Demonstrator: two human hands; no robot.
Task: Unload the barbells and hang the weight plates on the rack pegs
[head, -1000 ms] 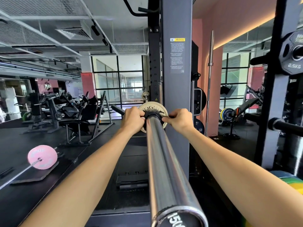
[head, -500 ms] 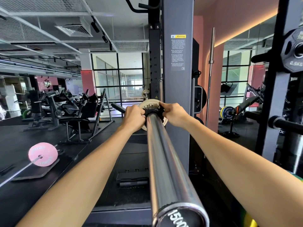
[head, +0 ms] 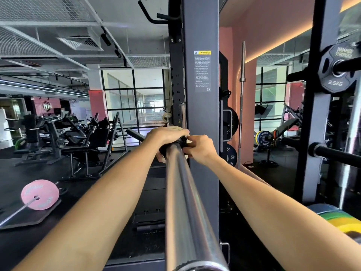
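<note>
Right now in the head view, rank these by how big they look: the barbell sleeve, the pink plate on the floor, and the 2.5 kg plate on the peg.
1. barbell sleeve, though nearness to the camera inflates it.
2. and 3. 2.5 kg plate and pink plate look about alike; unranked, since their distances differ.

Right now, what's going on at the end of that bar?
A person has both hands on the black collar of the long chrome barbell in the dark rack. The left hand curls over the top of it, the right hand pinches its side. The small beige weight plate behind the collar is mostly hidden and not yet off the bar.
</note>
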